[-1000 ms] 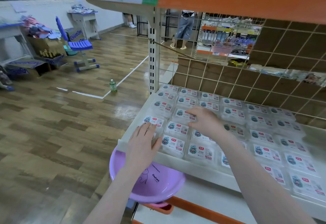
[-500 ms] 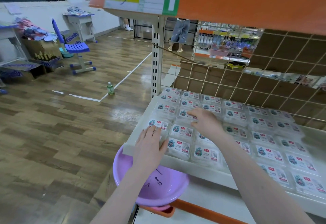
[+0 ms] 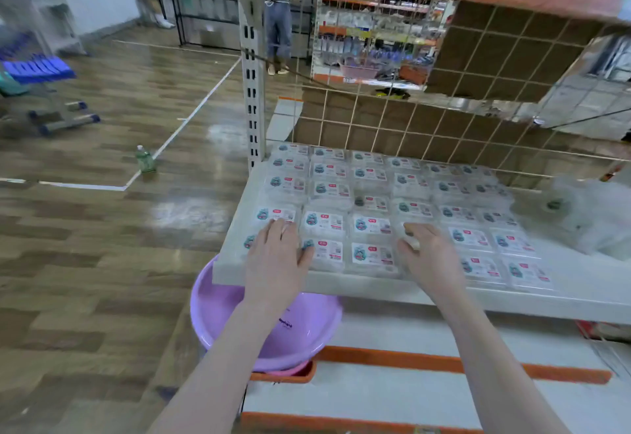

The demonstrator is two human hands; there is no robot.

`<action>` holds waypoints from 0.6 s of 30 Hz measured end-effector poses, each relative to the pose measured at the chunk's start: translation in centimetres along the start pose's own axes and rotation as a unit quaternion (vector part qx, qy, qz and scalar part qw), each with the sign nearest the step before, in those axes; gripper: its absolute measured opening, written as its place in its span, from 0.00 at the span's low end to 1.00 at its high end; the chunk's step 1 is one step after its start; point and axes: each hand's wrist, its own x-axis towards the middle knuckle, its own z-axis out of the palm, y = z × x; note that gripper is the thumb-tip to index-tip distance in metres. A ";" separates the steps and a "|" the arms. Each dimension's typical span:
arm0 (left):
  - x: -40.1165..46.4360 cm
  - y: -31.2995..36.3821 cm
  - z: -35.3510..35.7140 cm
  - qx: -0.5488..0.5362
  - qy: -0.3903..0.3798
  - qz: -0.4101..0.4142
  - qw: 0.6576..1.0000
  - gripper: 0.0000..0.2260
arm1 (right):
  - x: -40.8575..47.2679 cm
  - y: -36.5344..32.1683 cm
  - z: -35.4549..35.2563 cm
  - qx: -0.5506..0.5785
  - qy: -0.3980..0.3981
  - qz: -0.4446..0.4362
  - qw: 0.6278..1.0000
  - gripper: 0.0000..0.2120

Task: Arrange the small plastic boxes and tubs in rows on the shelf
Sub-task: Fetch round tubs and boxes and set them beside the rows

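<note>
- the left hand (image 3: 275, 256) lies flat, palm down and fingers straight, on the front-left corner of the shelf (image 3: 341, 285), covering the nearest box in the leftmost column; its fingertips reach the box behind, and it grips nothing.
- the right hand (image 3: 428, 252) rests on the front rows a few columns to the right, back of the hand up, fingers bent a little over a box; motion blur hides whether they pinch it, so i cannot tell if it holds anything.
- below the shelf's left front corner a purple basin (image 3: 259, 327) sticks out, sitting on a lower shelf with an orange edge strip (image 3: 409, 362).
- between the two hands, the small plastic boxes (image 3: 372, 228) lie flat, clear with white labels carrying a blue figure and a red tag, packed side by side in rows that run from the front lip back to the wire grid.
- right of the right hand more boxes continue the front rows, ending well short of the shelf's right end.
- on the right part of the shelf a crumpled clear plastic bag (image 3: 587, 215) lies just beside the last column.
- behind the boxes stands a wire grid back panel (image 3: 392, 119) over brown board, and a slotted upright post (image 3: 252, 92) rises at the back-left corner.
- on the wooden floor (image 3: 85, 228) to the left stands a small green bottle (image 3: 145, 159) next to a white tape line.
- further off are a blue chair (image 3: 37, 71), blurred, and a person in jeans (image 3: 278, 24) standing by other racks.
</note>
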 end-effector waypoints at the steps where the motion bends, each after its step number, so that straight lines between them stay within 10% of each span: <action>1: -0.1 0.5 -0.1 -0.002 -0.006 0.004 1.000 0.20 | -0.9 0.7 -0.5 0.005 0.009 0.017 1.000 0.15; 18: -4.9 23.4 3.2 -0.006 -0.062 0.152 0.986 0.24 | -12.8 19.5 -14.2 -0.064 0.140 0.163 0.975 0.17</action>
